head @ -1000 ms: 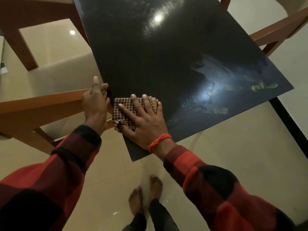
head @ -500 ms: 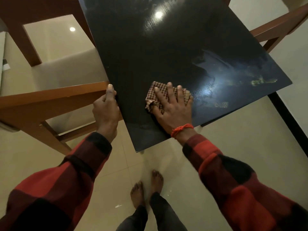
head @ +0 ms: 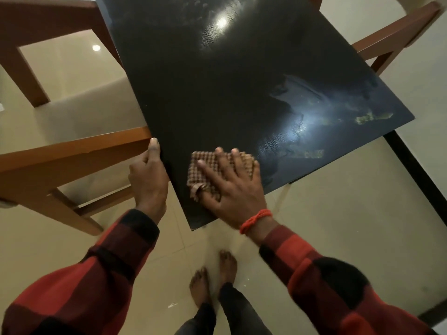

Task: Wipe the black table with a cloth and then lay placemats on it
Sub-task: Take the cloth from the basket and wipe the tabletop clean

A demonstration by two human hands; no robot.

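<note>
Right hand (head: pixel 232 187) flat, fingers spread, pressing cloth (head: pixel 217 170) on table (head: pixel 217 81) near its front corner; left hand (head: pixel 148 175) gripping the edge. Risk: missing far-corner smears (head: pixel 372 117) (still cloudy).

Head view, steeply down, close

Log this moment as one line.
phase: wiping | right hand presses checkered brown cloth on black table | left hand on table edge | placemats: none visible
</note>
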